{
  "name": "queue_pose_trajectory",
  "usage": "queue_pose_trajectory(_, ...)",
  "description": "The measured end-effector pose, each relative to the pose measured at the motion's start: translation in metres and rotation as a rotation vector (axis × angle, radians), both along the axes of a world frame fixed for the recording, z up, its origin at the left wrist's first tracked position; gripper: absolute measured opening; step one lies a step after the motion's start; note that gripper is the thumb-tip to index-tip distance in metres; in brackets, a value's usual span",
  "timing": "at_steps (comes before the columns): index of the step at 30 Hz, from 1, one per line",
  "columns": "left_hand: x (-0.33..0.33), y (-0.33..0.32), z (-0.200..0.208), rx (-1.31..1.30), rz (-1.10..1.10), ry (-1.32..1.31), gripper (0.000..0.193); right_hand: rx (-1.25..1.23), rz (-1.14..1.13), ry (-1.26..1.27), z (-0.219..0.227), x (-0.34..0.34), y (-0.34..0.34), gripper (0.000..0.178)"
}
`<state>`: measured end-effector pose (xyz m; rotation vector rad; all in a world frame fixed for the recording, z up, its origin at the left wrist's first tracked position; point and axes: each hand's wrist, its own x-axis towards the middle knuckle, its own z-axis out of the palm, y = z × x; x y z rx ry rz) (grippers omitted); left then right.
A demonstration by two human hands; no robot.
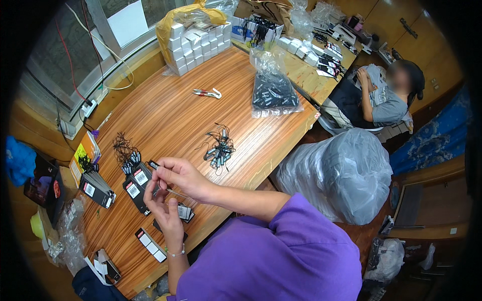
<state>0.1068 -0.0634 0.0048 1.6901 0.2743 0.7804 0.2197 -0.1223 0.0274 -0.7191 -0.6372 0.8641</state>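
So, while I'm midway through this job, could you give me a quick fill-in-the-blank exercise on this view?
1. The tangled cords on the table are ____ in colour.
2. The bracelet is on the ____ wrist.
3. In the picture, the clear bag lies to the ____ of the red-handled tool.
4. The nearest shirt is ____.

Missing words: black; left; right; purple.

We log this as a small workshop: a wooden worktable (160, 108) carries stacked white boxes (193, 50), a heap of small corded parts (220, 149) and black card packets (134, 190). We note a co-worker (389, 108) seated beside a second bench (301, 75).
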Motion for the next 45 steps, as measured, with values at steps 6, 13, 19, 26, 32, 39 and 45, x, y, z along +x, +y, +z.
queue_pose_trajectory(6, 0.001, -0.003, 0.009, 0.452, 0.294, 0.161, 0.049, 0.076, -0.067, 0.046, 0.008, 0.0, 0.002, 0.021)
queue_pose_trajectory(13, 0.005, 0.006, 0.011, -0.387, -0.138, 0.005, 0.042, -0.098, -0.19, 0.173, 0.009, -0.006, 0.01, 0.019)
queue_pose_trajectory(19, -0.012, 0.027, 0.017, -0.492, -0.312, -0.025, 0.06, 0.039, -0.022, 0.203, 0.014, 0.001, 0.017, 0.015)
queue_pose_trajectory(26, -0.022, 0.038, 0.015, -0.433, -0.379, 0.046, 0.048, -0.016, 0.048, 0.132, 0.014, 0.012, 0.026, 0.017)
queue_pose_trajectory(32, -0.029, 0.041, -0.005, -0.549, -0.515, 0.142, 0.041, 0.074, 0.09, 0.2, 0.042, 0.015, 0.033, 0.014)
queue_pose_trajectory(39, -0.028, 0.12, -0.013, 0.185, 0.322, 0.331, 0.055, 0.226, 0.047, 0.012, 0.079, 0.012, 0.03, 0.015)
queue_pose_trajectory(45, -0.034, 0.151, -0.043, 0.119, 0.433, 0.63, 0.045, 0.22, -0.07, -0.08, 0.078, 0.011, 0.02, 0.012)
